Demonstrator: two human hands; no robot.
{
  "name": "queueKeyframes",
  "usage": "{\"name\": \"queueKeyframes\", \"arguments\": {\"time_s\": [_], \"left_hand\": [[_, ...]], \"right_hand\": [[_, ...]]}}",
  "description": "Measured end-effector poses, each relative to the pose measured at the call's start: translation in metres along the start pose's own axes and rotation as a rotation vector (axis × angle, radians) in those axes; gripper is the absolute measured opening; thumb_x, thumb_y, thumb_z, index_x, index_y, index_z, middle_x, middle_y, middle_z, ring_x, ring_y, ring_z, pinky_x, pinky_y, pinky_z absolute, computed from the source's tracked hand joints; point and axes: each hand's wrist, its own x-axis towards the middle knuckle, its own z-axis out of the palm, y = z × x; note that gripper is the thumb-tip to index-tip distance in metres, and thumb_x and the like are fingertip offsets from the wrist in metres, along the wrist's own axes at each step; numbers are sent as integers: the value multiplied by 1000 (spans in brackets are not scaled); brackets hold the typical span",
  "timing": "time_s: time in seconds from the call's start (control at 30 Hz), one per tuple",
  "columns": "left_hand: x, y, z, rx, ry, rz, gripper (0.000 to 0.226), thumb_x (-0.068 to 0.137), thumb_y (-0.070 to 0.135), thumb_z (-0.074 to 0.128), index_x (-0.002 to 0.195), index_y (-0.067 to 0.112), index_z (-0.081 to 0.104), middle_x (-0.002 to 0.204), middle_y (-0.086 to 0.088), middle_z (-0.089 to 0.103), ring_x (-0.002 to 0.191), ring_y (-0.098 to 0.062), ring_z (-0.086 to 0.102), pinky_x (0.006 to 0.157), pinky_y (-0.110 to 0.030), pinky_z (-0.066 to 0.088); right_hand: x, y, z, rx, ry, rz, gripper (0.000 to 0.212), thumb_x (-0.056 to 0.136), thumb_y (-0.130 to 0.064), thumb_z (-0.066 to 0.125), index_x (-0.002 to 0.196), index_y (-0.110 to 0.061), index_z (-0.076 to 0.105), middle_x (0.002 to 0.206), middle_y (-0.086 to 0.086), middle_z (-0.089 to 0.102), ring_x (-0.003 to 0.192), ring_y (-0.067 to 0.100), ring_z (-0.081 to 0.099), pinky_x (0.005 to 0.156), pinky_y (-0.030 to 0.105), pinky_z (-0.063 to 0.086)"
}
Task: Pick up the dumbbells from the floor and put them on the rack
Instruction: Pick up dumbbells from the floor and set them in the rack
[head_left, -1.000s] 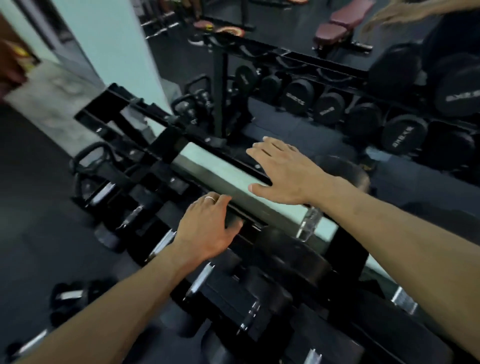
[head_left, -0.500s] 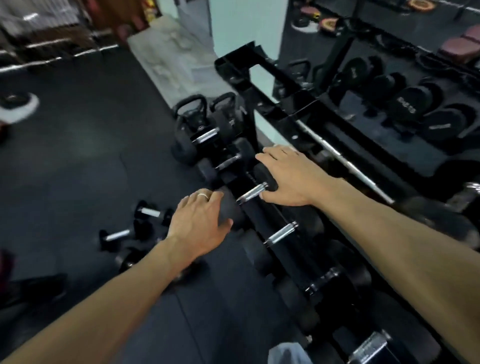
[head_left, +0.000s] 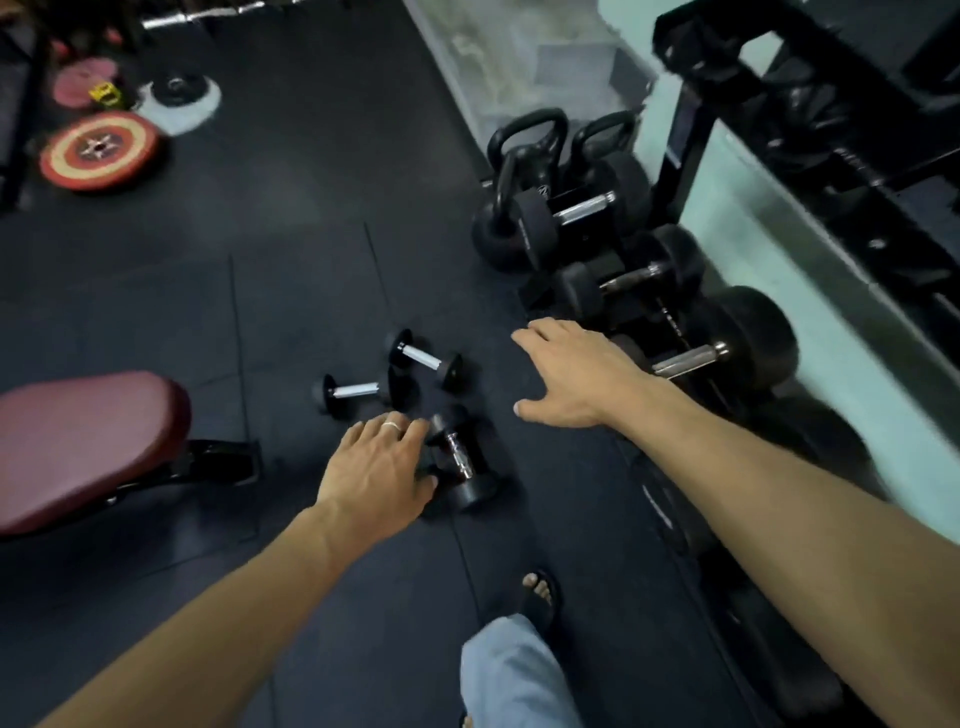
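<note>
Hands (head_left: 376, 467) (head_left: 574, 371) outstretched above floor dumbbells (head_left: 460, 460)

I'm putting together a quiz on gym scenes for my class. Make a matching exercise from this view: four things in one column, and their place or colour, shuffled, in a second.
Things:
1. bench pad
2. round weight plate
3. kettlebells
4. nearest small dumbbell

Places or colours:
A. red with pale rings, flat on the floor at far left
B. on the floor just beside the left hand
C. dark red, at the left edge
D. black, at the end of the rack

Pairs: 1-C, 2-A, 3-D, 4-B
</note>
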Motion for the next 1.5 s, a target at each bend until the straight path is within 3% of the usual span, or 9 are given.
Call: {"name": "queueKeyframes", "arguments": {"time_s": [0.2,0.37,0.5,0.67,0.83,0.97,1.1,1.3,1.5], "left_hand": [[57,-61,74,21,-131,10,51,88,42,54,133,17,49,129,-3,53,125,-24,48,109,-36,31],[98,-117,150,61,-276,89,62,88,44,54,143,22,34,138,0,42,134,-22,36,115,-35,24],[137,-167,220,95,-325,162,64,87,44,55,143,22,33,140,-1,41,136,-22,34,115,-36,23],[199,-225,317,148,-413,324,66,90,46,53,145,21,26,146,-2,35,139,-22,29,116,-34,22],[249,-258,411,120,-478,468,64,86,44,60,140,19,35,138,-4,40,132,-23,35,111,-35,29],[280,-264,480,72,-502,526,70,82,43,64,141,18,35,135,-8,43,128,-28,40,107,-37,32],[304,-267,525,29,-558,508,67,82,45,64,139,20,38,131,-7,44,126,-29,43,106,-40,35],[323,-264,550,193,-565,558,49,81,56,61,118,25,56,122,-6,61,114,-29,58,89,-36,45],[330,-260,552,189,-646,525,58,71,57,72,116,24,61,116,-5,64,109,-25,60,88,-33,48]], "right_hand": [[90,-8,89,78,-152,-6,81,83,-52,65,149,-15,34,151,8,38,138,30,38,109,48,39],[151,-20,171,167,-227,26,79,83,-51,67,147,-15,37,148,7,40,133,30,43,106,45,42],[199,-47,251,262,-257,98,79,82,-54,68,145,-17,39,143,5,43,128,29,45,100,43,45],[249,-99,360,390,-282,309,88,81,-59,68,150,-19,30,146,5,42,129,29,45,97,42,45],[288,-133,462,491,-292,618,103,80,-66,67,154,-13,20,152,12,37,136,32,42,102,45,44],[316,-149,525,604,-282,821,110,79,-72,63,155,-7,15,146,17,39,127,34,50,94,42,46],[332,-156,562,687,-206,963,113,77,-70,66,155,-7,13,140,19,43,119,36,55,82,38,46],[343,-155,573,809,-138,1056,104,72,-55,78,152,-28,18,130,17,45,111,37,57,74,34,43],[339,-158,569,868,-112,1098,103,75,-46,80,153,-20,18,137,14,44,119,37,55,75,30,41]]}}
